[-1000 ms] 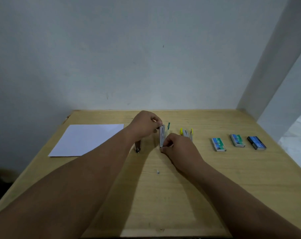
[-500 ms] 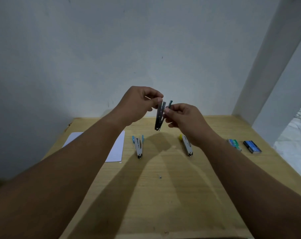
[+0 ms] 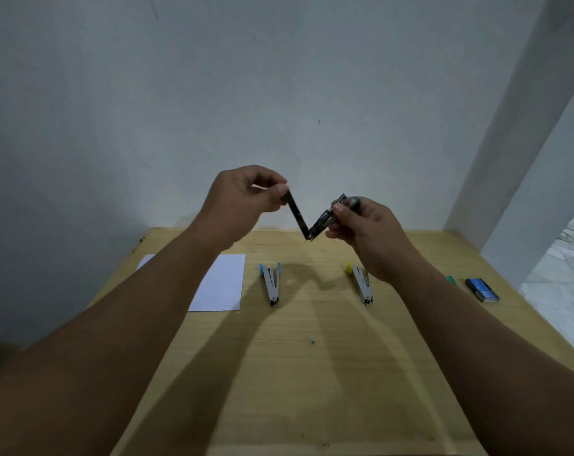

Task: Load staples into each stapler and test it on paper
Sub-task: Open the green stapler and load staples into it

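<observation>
Stapler (image 3: 307,222) now wide open — both hands

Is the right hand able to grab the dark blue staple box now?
Probably not yet: the right hand holds the opened stapler with the left hand. The dark blue staple box lies uncovered.

One head cam, wide-angle, looks fwd/down over table (image 3: 312,373) toward wall (image 3: 279,93).
</observation>
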